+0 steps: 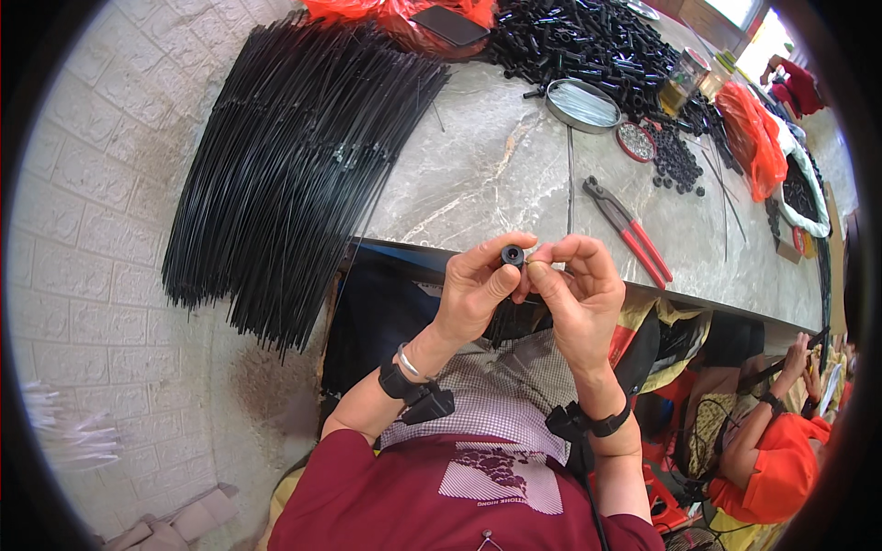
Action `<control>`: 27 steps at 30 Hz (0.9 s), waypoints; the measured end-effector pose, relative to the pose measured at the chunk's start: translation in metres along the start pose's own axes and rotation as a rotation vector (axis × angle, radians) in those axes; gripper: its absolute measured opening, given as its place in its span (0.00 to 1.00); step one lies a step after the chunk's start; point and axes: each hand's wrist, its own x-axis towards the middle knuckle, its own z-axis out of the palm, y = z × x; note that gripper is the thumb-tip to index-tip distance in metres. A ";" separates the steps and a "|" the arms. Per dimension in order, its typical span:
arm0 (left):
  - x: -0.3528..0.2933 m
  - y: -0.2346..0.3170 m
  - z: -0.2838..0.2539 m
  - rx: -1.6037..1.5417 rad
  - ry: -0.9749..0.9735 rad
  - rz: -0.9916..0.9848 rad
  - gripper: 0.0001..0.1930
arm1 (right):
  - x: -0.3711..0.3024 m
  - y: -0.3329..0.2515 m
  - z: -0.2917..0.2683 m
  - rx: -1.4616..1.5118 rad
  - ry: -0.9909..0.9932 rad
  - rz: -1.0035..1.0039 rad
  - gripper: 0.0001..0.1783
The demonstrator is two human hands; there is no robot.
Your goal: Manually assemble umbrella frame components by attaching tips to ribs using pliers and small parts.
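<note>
As left hand (467, 298) holds tube (512, 254), lettered shirt (395, 496)

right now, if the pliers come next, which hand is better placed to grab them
Probably the right hand: it is nearer the red-handled pliers, though it may be pinching something tiny. The left hand is farther off and grips a round black part.

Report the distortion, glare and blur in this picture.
Head view: the front edge of the grey tabletop looks curved; the bright pane at upper right is washed out; the white strands at lower left look blurred; the black piece in the left hand and the red-handled pliers look fairly sharp.
</note>
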 end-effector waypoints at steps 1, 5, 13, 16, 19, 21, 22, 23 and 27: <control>0.000 0.000 0.000 0.003 0.000 0.000 0.21 | 0.000 0.000 0.000 -0.003 0.007 0.006 0.11; -0.001 0.000 0.000 0.006 0.001 -0.003 0.20 | 0.000 -0.001 0.001 -0.012 0.007 0.012 0.11; 0.001 0.006 0.004 0.071 0.012 -0.011 0.18 | 0.001 -0.006 0.003 -0.080 0.025 -0.016 0.11; 0.001 0.010 0.009 0.114 0.001 -0.080 0.17 | -0.001 -0.010 -0.001 -0.096 0.060 -0.011 0.11; -0.005 0.009 0.001 0.183 0.042 -0.062 0.16 | 0.010 -0.011 -0.005 -0.009 0.002 0.129 0.14; -0.008 0.010 -0.002 0.141 0.007 -0.001 0.21 | 0.018 -0.010 -0.012 0.010 -0.109 0.228 0.16; -0.008 0.009 -0.002 0.142 -0.004 0.014 0.23 | 0.021 -0.010 -0.015 0.022 -0.160 0.285 0.17; -0.007 0.008 -0.003 0.105 -0.023 0.014 0.23 | 0.024 -0.013 -0.016 0.053 -0.194 0.319 0.17; 0.003 0.004 0.002 0.075 -0.066 -0.007 0.24 | 0.026 -0.013 -0.023 0.092 -0.198 0.378 0.20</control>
